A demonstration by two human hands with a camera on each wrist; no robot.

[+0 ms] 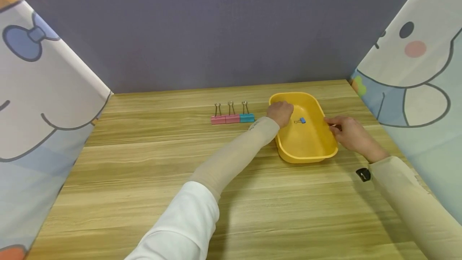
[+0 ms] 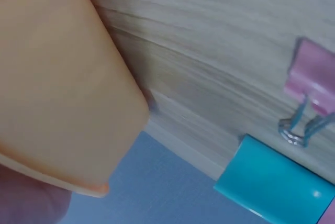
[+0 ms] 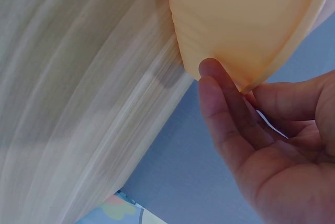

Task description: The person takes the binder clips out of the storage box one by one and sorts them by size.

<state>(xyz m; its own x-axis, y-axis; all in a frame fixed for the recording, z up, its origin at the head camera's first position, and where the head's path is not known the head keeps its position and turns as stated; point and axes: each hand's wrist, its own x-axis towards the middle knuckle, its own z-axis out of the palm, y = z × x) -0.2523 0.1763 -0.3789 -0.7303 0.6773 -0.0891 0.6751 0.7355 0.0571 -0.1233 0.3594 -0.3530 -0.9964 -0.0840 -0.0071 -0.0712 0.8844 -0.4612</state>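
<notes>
A yellow plastic basin sits on the right part of the table. My left hand grips its left rim, with the fingers mostly hidden in the head view. On the opposite side, my right hand pinches the rim; in the right wrist view the fingers lie against the basin's outer wall. Inside the basin lies a small blue binder clip. Left of the basin, two pink binder clips and a teal binder clip form a touching row, handles pointing to the back.
The wood-grain table meets a dark grey panel at the back. Cartoon-printed sheets stand along the left and right sides. A small black object is at my right wrist.
</notes>
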